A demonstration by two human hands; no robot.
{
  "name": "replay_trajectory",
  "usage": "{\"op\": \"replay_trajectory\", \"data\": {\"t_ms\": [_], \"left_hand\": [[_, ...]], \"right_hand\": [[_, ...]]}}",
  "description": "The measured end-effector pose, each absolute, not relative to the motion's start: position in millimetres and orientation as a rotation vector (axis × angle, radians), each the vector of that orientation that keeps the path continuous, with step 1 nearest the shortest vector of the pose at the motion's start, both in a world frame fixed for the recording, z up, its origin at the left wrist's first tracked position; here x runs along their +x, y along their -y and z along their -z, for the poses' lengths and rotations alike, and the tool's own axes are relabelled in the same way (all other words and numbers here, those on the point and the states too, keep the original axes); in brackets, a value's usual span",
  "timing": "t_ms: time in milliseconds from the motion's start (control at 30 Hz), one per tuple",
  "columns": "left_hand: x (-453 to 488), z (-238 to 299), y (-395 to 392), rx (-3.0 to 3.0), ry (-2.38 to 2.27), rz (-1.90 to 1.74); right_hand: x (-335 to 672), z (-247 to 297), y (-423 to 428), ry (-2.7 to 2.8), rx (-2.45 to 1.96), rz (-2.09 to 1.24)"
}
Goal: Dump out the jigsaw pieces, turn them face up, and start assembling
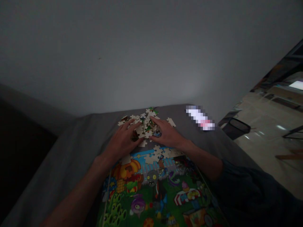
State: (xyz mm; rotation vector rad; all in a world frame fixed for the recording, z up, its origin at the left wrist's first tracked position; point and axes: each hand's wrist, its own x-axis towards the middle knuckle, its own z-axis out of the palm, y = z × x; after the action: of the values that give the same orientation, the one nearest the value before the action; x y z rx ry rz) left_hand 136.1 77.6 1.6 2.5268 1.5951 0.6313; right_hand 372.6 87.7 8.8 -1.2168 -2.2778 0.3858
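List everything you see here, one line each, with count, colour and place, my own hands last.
Creased fabric cover: one, grey, beneath the centre
Rectangular cartoon-printed panel: one, mainly green, blue and orange, lower centre
Loose cardboard jigsaw pieces: many, mostly pale, some printed; heaped on the cover, more along the panel's far edge
Pixelated bright rectangle: one, white and pink, right of the heap
Plain flat wall: one, grey, behind
Shiny floor: one, pale, right
Chair-like object: one, dark, right
Cloth sleeve: one, dark, right arm
Left hand: one, bare, heap's left side
Right hand: one, bare, heap's right side
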Motion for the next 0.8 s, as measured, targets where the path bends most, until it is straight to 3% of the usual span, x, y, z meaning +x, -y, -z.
{"op": "replay_trajectory", "data": {"t_ms": [267, 800], "left_hand": [[135, -10, -80, 2.472, -1.434, -1.013], [116, -13, -92, 2.007, -1.855, -1.001]], "right_hand": [[381, -7, -100, 2.090, -1.199, -0.295], [400, 5, -112, 2.048, -1.566, -0.212]]}}
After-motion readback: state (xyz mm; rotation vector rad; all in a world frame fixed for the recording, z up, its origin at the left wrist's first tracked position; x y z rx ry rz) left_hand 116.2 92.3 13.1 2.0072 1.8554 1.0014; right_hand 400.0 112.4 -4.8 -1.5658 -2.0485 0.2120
